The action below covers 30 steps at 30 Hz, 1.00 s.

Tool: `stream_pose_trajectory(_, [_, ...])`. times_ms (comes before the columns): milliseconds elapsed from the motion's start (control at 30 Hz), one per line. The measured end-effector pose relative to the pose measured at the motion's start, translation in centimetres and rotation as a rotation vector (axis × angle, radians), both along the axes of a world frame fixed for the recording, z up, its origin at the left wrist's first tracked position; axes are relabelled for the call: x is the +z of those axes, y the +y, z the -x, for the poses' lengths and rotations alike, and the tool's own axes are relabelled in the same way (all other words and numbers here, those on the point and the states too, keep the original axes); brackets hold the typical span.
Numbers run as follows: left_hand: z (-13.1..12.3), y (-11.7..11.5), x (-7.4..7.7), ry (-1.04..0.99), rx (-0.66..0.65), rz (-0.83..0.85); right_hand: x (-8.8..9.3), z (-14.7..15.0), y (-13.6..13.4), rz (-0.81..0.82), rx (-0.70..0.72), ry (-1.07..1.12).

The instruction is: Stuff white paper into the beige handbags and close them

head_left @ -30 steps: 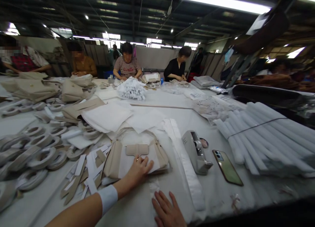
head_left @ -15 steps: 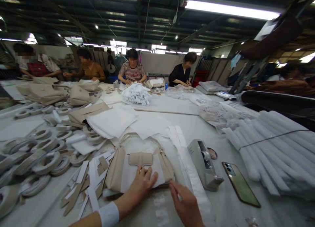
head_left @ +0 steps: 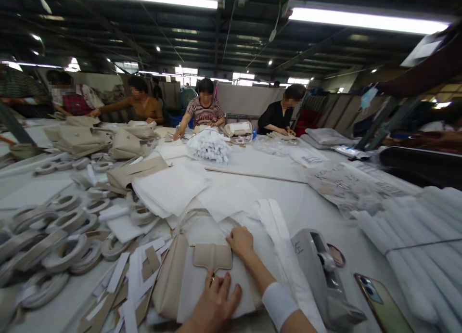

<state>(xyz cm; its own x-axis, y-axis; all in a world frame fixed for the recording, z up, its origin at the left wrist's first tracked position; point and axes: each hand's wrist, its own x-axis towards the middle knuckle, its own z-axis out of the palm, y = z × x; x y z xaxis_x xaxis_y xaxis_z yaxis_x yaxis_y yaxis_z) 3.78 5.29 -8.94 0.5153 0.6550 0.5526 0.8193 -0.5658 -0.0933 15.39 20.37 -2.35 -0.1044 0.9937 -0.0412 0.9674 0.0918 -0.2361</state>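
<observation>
A beige handbag [head_left: 169,275] lies on the table in front of me, with a white sheet [head_left: 186,275] over its front and a T-shaped beige tab [head_left: 212,256] on top. My left hand [head_left: 214,299], wearing a ring, rests on the sheet with its fingers spread, touching the lower end of the tab. My right hand [head_left: 241,241] is at the bag's upper right corner, near the handle, fingers curled in against it; the exact part they grip is hidden. Thin white sheets [head_left: 171,188] lie just beyond the bag.
Rolled beige straps [head_left: 67,253] and loose strips [head_left: 135,285] cover the left. To the right are a tape dispenser [head_left: 321,275], a phone [head_left: 380,299] and bundled white foam tubes [head_left: 415,246]. Several co-workers sit across the table, behind a pile of white rolls [head_left: 207,145].
My right hand has moved from the bag's lower right corner up to its upper right corner. My left hand stays on the sheet. The view has shifted slightly. A co-worker's arm has reached out sideways.
</observation>
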Motion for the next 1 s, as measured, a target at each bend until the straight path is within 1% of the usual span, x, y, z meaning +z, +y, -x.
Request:
stream_pose_trajectory(100, [-0.1,-0.1,0.3,-0.002,0.035,-0.014,-0.2,-1.0,-0.4,0.001,-0.006,0.061])
stream_pose_trajectory(200, [-0.2,-0.1,0.5,-0.013,0.045,-0.027,-0.2,-1.9,-0.8,-0.005,-0.037,0.152])
stream_pose_trajectory(300, [-0.2,-0.1,0.4,-0.01,0.039,-0.033,-0.3,-2.3,-0.7,-0.014,-0.056,0.231])
stream_pose_trajectory(400, [-0.1,0.0,0.0,0.01,0.039,-0.012,-0.4,-2.4,0.2,-0.031,-0.084,0.264])
stream_pose_trajectory(500, [0.1,0.1,-0.4,0.035,0.012,-0.012,-0.7,-2.4,1.4,-0.038,-0.128,0.261])
stream_pose_trajectory(567, [0.1,0.0,-0.6,0.023,0.02,-0.005,-1.0,-2.4,2.1,-0.034,-0.162,0.255])
stream_pose_trajectory(633, [0.0,-0.1,-0.6,0.015,0.033,0.039,-1.3,-2.4,2.7,-0.028,-0.188,0.255])
stream_pose_trajectory(733, [0.0,-0.2,-0.3,0.054,0.023,0.163,-1.4,-2.4,3.6,-0.027,-0.2,0.273])
stream_pose_trajectory(800, [0.1,-0.2,0.2,0.088,0.015,0.255,-0.7,-2.5,4.1,-0.039,-0.205,0.298])
stream_pose_trajectory(867, [0.3,-0.2,0.9,0.115,0.009,0.328,0.6,-2.9,4.0,-0.07,-0.201,0.339])
stream_pose_trajectory(900, [0.3,-0.2,1.2,0.128,0.006,0.36,1.4,-3.3,3.5,-0.094,-0.187,0.363])
stream_pose_trajectory(967, [0.5,-0.3,2.0,0.151,0.007,0.417,2.9,-4.6,0.9,-0.153,-0.14,0.412])
stream_pose_trajectory(1000, [0.5,-0.3,2.4,0.162,0.007,0.442,3.5,-5.4,-1.2,-0.181,-0.112,0.433])
